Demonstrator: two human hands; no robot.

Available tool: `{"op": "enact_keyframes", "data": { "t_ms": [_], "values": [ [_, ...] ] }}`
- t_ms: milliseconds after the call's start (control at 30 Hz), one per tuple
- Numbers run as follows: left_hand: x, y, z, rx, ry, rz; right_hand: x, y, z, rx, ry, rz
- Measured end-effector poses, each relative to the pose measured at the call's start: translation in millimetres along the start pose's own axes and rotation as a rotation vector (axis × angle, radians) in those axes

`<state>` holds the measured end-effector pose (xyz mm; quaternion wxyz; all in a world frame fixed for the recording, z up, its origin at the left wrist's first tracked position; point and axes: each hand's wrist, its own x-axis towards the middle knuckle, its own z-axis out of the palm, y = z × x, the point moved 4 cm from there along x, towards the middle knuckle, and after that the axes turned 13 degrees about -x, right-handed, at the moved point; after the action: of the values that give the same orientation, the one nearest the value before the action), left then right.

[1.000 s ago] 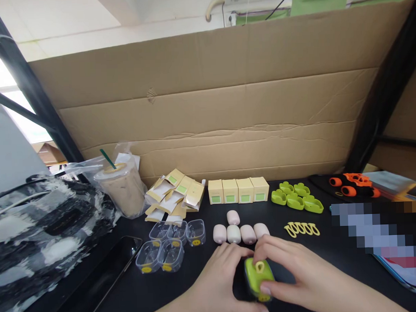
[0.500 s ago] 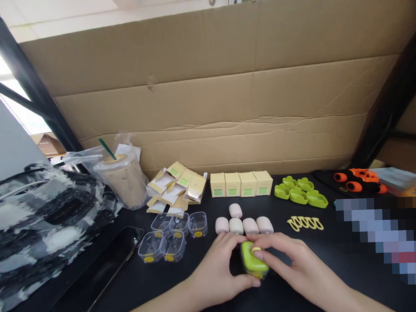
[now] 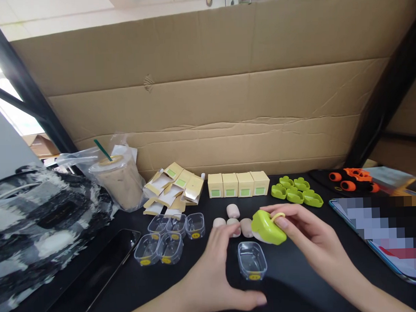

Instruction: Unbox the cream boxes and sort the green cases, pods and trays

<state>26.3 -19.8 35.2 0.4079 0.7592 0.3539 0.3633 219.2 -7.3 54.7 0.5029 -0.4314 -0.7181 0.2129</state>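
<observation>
My right hand [image 3: 311, 232] pinches a bright green lid [image 3: 268, 227] by its yellow loop [image 3: 277, 217], holding it tilted above the table. Something pale shows at the lid's underside; I cannot tell what. Below and left of it, a small clear plastic container [image 3: 252, 260] with a yellow label stands open on the black table. Beside that container, my left hand [image 3: 215, 267] has thumb and fingers spread apart and holds nothing. Just beyond are several pale pinkish rounded blocks [image 3: 233, 211], some partly covered by my left fingers and the lid.
Several clear containers [image 3: 195, 225] sit left, before flattened cartons [image 3: 173, 189]. Small cream boxes [image 3: 230, 185] line up at the back, beside green lids [image 3: 294, 195]. A phone [image 3: 92, 274] and bagged drink [image 3: 116, 184] are left; an orange toy car [image 3: 357, 179] and blurred-screen device [image 3: 391, 240] right.
The green lid has come off the clear container and moved up and right in my right hand. My left hand has let go of the container and opened. The yellow loops are now hidden.
</observation>
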Motion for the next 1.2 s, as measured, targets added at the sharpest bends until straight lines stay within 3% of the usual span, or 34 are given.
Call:
{"op": "enact_keyframes", "data": {
  "t_ms": [100, 167, 267, 367, 467, 567, 667, 967, 1100, 1200],
  "values": [
    [-2.4, 11.9, -9.5, -0.237, 0.123, 0.071, -6.1, -6.8, -4.5, -0.055, 0.100, -0.191],
    [-0.7, 9.1, -0.9, -0.587, 0.023, -0.088, -13.6, -11.7, -4.7, -0.131, 0.110, -0.360],
    [-1.3, 2.5, 24.5, -1.019, -0.231, -0.412, -26.7, -18.7, 2.5, -0.295, -0.070, -0.692],
    [-3.0, -1.4, 34.3, -1.138, -0.264, -0.514, -35.7, -18.9, 8.7, -0.422, -0.261, -0.896],
    [-2.2, -2.2, 27.1, -1.140, -0.161, -0.436, -33.9, -18.0, 5.9, -0.432, -0.201, -0.854],
    [0.2, -2.9, 12.8, -1.079, 0.018, -0.314, -25.9, -16.3, 3.4, -0.377, -0.102, -0.612],
    [0.4, -4.9, 4.3, -0.958, 0.144, -0.237, -20.2, -16.5, 7.7, -0.309, -0.085, -0.435],
    [-3.8, 1.9, 6.1, -0.358, 0.084, -0.067, -19.0, -18.2, 17.5, -0.296, -0.120, -0.420],
    [-4.8, 6.2, 4.3, -0.291, 0.020, -0.042, -22.0, -19.2, 13.5, -0.306, -0.074, -0.468],
    [-7.8, 8.7, 7.9, -0.387, -0.065, 0.003, -24.3, -18.3, 13.9, -0.302, -0.066, -0.504]
  ]
}}
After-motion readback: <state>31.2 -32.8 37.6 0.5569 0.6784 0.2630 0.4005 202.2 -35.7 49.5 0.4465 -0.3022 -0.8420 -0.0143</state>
